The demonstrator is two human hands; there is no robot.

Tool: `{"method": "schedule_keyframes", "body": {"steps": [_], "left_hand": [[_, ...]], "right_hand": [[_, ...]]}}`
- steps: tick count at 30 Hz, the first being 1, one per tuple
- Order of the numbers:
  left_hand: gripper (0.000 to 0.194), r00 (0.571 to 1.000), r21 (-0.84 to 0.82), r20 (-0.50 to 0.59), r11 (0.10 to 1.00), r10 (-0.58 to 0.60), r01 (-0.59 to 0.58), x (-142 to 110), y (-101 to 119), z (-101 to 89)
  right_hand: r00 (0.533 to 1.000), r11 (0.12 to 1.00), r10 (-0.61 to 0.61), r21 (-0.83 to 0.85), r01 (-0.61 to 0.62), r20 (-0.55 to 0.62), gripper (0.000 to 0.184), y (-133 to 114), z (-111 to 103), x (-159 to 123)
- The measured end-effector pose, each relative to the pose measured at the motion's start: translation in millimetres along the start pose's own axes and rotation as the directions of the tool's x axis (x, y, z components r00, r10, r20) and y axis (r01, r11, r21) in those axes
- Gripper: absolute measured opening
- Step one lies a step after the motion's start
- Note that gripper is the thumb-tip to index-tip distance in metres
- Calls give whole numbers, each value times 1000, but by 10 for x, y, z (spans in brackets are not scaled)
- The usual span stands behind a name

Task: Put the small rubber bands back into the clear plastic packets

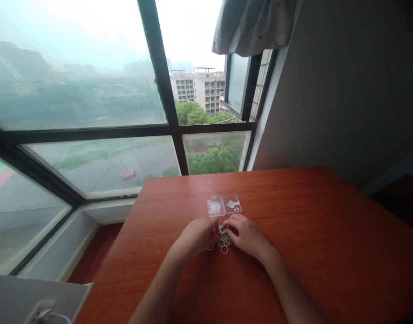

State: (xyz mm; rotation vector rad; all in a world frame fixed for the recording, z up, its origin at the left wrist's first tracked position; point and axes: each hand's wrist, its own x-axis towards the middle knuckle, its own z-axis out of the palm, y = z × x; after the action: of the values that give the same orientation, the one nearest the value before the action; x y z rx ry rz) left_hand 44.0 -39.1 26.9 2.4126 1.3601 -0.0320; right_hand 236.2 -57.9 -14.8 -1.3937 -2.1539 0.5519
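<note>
Small pale rings (223, 239) in a loose, overlapping heap on the table (314, 216).

Reddish-brown table (328, 225), on it an open clear box (216, 207) and pale rings (222, 242).

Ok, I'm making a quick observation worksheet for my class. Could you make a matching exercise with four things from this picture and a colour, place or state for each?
1. rings
2. plastic case
3. tabletop
4. curtain

A. reddish-brown, with a wood-like look
B. pale grey, hanging
C. clustered at the left hand and right hand
D. see-through, lying open

Pairs: 1-C, 2-D, 3-A, 4-B
</note>
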Motion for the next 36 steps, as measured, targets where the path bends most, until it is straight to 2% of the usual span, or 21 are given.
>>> {"method": "schedule_keyframes", "body": {"steps": [5,8,12,15,20,28,36], "left_hand": [[11,1000,-43,-14,999,27,-27,-16,-29,-12],[17,1000,-74,-11,997,-6,5,-44,-92,-54],[24,992,-117,124,992,-28,42,-84,-168,-106],[17,981,-96,193,995,-18,37,-98,-184,-100],[9,986,-53,165,999,-4,13,-87,-153,-48],[10,987,-141,153,990,44,-22,-69,-102,-91],[7,997,-54,18,996,-73,74,-50,-222,-133]], "right_hand": [[1000,1000,17,1,-17,8,12,12,7,3],[999,999,33,13,-33,0,14,30,11,11],[997,997,79,-13,-79,-17,17,47,5,20],[995,994,102,-46,-102,-14,19,40,-1,18],[995,993,100,-62,-100,-3,19,8,8,10],[995,994,99,-38,-98,14,20,15,-4,11],[995,995,100,12,-100,8,11,0,-47,-2]]}}
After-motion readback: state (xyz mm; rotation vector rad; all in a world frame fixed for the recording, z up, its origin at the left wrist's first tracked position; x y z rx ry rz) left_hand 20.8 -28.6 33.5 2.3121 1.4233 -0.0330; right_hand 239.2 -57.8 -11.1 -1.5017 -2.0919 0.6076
